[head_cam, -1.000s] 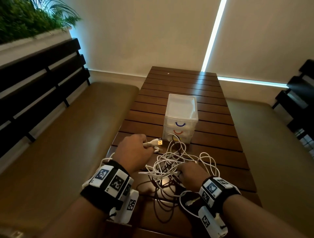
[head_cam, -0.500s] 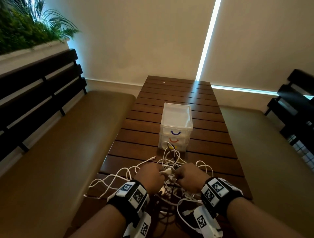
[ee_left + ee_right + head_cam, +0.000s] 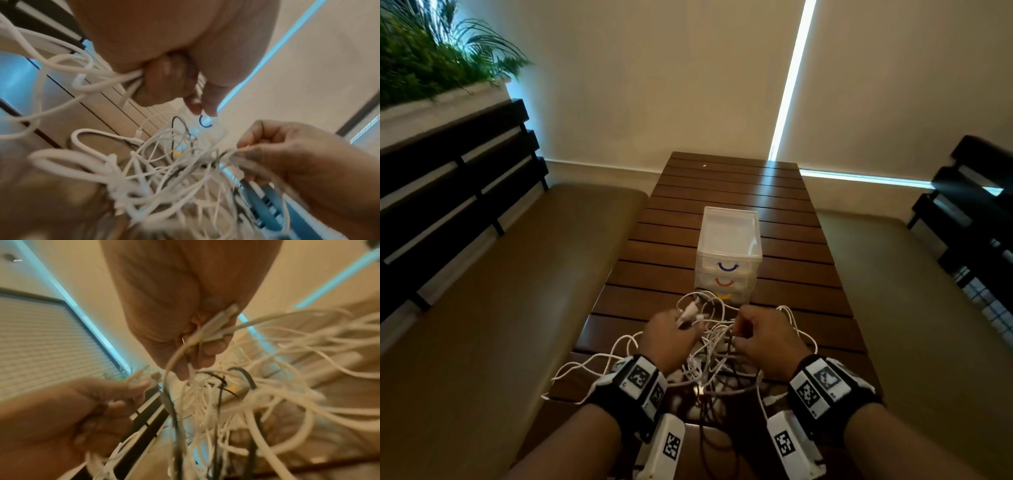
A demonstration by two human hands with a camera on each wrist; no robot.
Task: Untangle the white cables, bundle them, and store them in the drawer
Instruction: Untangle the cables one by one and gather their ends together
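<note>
Both forearms reach out over the near end of the table, wrists side by side and knuckles up. The left hand [image 3: 670, 337] has its fingers curled around several strands of the white cables [image 3: 709, 356], with a couple of white plug ends sticking out past the fingertips toward the drawer unit. The right hand [image 3: 763, 339] sits just beside it, thumb and fingers pinched on a bunch of strands; from the right wrist view a connector and its lead run through that grip [image 3: 216, 327]. The tangle hangs between and below the two hands, loops spilling onto the boards and over the table's left edge. At least one dark cord is mixed in with the white ones.

The slatted wooden table [image 3: 722, 192] is dark brown and runs away toward the wall. A small clear drawer unit [image 3: 728, 253] stands on it just beyond the cables, its drawers closed, with blue, red and yellow curved handles stacked top to bottom. Tan cushioned benches flank the table, each with a dark slatted backrest. Green plants [image 3: 421, 58] fill a planter behind the left bench. Pale blinds cover the far wall, with bright slits of daylight between them.
</note>
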